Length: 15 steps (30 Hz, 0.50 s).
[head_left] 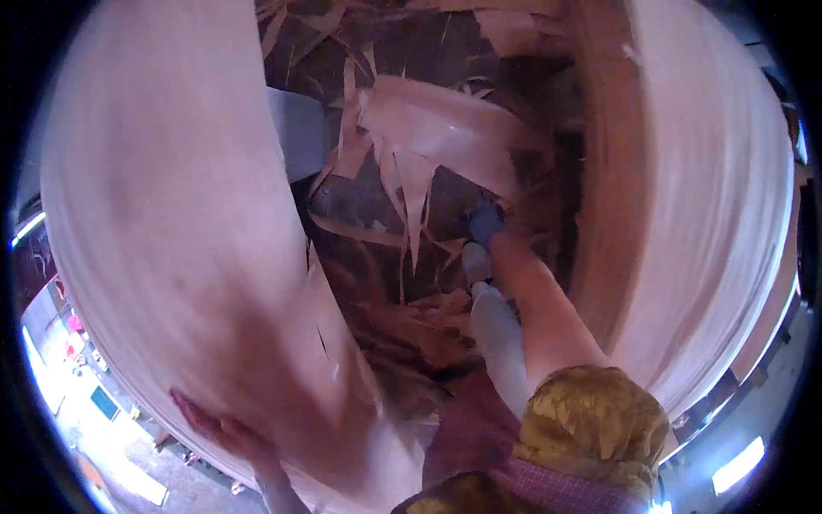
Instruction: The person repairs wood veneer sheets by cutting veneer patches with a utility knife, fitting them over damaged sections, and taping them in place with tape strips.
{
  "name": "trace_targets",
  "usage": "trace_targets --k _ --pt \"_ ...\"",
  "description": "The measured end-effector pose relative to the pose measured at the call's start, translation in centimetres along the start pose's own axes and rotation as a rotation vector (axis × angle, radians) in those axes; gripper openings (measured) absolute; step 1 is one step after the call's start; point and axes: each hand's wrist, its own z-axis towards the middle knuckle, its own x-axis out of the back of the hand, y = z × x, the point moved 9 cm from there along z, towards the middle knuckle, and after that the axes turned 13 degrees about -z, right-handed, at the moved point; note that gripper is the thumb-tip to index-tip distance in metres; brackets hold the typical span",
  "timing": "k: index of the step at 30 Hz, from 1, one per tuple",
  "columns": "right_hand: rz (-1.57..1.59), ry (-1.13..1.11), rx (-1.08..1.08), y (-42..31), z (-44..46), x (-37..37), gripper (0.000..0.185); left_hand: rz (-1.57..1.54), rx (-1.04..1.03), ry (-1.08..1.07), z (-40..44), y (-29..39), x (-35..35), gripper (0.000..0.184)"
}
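Observation:
My bare left hand (224,431) lies with outstretched fingers against the lower edge of a large, curved pale wood sheet (163,188) on the left. From a rolled yellow-brown sleeve, my right forearm reaches down the middle. My right hand (485,223) seems to be covered in blue, close to the lower right corner of a torn, pale, thin sheet (445,128). Its fingers are too dark and small to make out, so any hold on that sheet is unclear.
Torn strips (415,201) and scraps litter the dark floor. A second big curved wood surface (711,188) stands on the right. A grey block (297,134) sits beside the left sheet. A grey-clad leg (501,338) is next to my right forearm. Bright lights show at both sides.

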Motion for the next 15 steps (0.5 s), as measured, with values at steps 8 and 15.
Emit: trace_targets --k 8,15 --pt "0.220 -0.171 -0.129 -1.0 15.3 -4.5 0.063 -0.047 0.318 0.086 -0.1 -2.3 -1.9 0.079" --pt "-0.057 -0.106 0.061 -1.8 10.1 -0.3 0.055 0.036 0.446 0.092 -0.2 -3.7 0.4 0.082"
